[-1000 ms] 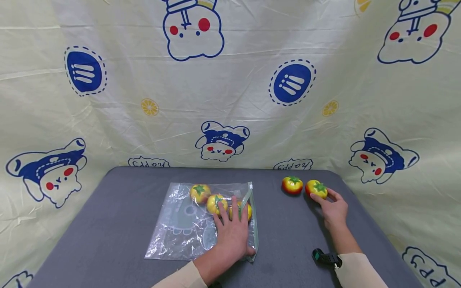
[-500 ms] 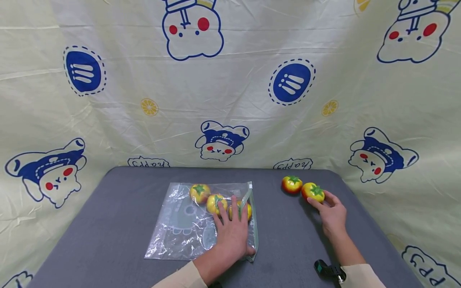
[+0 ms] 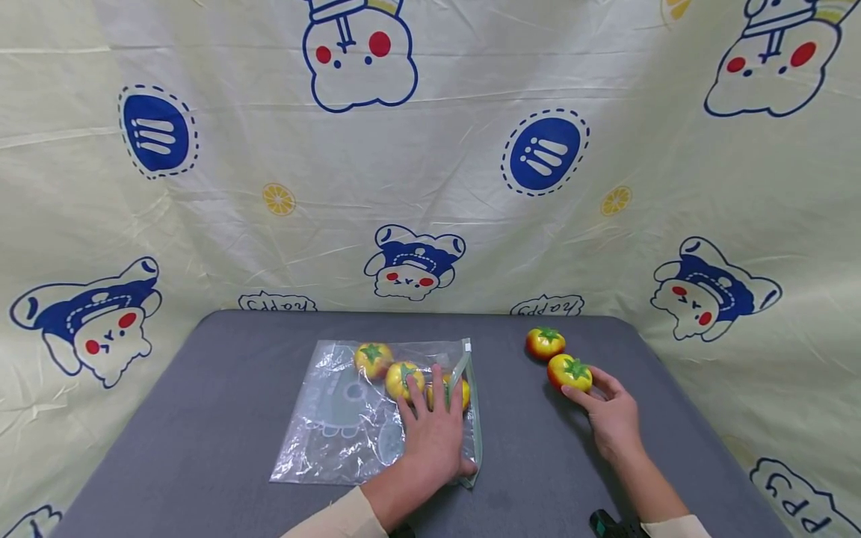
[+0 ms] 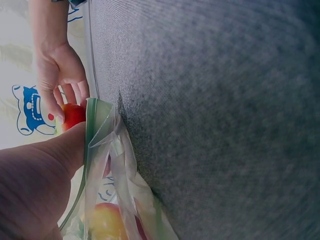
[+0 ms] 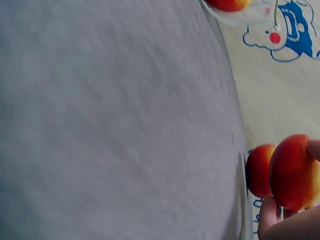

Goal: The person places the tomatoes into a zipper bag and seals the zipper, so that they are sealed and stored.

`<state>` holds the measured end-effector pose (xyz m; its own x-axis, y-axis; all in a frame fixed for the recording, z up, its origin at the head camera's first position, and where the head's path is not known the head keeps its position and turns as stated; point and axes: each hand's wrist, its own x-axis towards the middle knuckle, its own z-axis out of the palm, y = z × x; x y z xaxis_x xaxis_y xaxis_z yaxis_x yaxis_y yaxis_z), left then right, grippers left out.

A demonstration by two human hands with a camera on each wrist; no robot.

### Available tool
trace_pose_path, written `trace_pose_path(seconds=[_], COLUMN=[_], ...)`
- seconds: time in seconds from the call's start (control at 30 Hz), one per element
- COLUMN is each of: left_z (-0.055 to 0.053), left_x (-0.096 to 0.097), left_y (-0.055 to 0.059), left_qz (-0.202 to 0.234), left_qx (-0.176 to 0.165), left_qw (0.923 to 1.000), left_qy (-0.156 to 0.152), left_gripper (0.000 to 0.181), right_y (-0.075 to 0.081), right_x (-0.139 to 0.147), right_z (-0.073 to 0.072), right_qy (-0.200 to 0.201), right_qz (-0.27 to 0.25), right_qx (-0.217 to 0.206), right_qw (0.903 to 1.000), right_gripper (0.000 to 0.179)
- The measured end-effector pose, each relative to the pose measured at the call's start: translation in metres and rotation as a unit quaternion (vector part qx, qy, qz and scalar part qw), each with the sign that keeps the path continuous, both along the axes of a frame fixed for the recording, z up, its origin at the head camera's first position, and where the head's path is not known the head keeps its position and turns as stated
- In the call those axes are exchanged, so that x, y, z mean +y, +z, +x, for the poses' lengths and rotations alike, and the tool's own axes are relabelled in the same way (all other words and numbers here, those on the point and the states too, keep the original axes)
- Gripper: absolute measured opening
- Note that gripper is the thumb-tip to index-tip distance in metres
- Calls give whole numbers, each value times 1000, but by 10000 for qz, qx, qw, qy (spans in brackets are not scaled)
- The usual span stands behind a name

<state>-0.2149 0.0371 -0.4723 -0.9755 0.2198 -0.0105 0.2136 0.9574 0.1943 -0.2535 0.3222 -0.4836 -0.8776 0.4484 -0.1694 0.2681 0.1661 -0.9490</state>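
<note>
Clear zip bag (image 3: 312,456) was spread on the grey counter (image 3: 195,426), mostly to the left of the left hand's fingers. Three red-and-yellow fruits were contained in it: far fruit (image 3: 368,362) beyond and left of the fingertips, middle fruit (image 3: 400,378) right at them, third fruit (image 3: 466,394) partly covered by them. Left hand (image 3: 433,433) was laid over the bag, fingers straight and spread. Green zip edge (image 3: 478,433) was seen just right of them, thumb at it; whether it was gripped could not be told. Loose fruit (image 3: 545,342) was seated on the counter, beyond and left of the right hand's fingers. Held fruit (image 3: 568,373) was pinched between thumb and fingers of the right hand (image 3: 615,415). Pale sleeve (image 3: 676,527) was seen behind those fingers, past the wrist.
</note>
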Motion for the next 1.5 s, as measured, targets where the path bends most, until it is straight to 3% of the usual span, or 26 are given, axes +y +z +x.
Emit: trace_pose_path(seconds=[0.3,0.63,1.07,1.5], left_z=[0,1,0,0], left_x=[1,1,1,1], left_y=[-1,0,0,0], left_qz=[-79,-113,-106,-91], left_qx=[100,127,-10,52], left_qw=[9999,9998,9999,9999], left_qy=[11,37,55,81], left_gripper=[129,130,129,129], right_y=[2,1,3,0], right_x=[-15,-24,-36,-47], right_z=[13,24,32,37], right_qy=[387,748,1263,1728], right_qz=[-148,-653,-37,-133], right_qx=[134,378,323,388], right_qw=[9991,9943,9915,9841], right_gripper=[84,81,79,73])
